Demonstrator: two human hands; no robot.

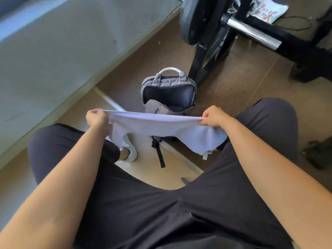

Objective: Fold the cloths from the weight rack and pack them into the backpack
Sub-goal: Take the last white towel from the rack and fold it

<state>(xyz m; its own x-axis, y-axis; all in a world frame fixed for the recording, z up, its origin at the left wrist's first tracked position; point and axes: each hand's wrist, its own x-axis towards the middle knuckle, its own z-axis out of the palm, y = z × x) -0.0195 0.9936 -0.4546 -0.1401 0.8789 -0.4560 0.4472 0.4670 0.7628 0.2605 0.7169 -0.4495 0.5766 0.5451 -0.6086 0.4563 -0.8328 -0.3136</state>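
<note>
A white cloth is stretched between my hands above my knees. My left hand pinches its left top corner and my right hand pinches the right top corner; the cloth sags and hangs down in the middle. Just beyond it a grey backpack lies on the floor with its main compartment unzipped and dark inside. The cloth hides the backpack's lower part; a black strap shows below. The black weight rack with plates stands at the top right. A patterned cloth lies behind it.
I am seated, with my dark-trousered legs spread at either side and white shoes on the brown floor. A grey wall panel runs along the left. A chrome bar sticks out of the rack. A dark object sits at the right edge.
</note>
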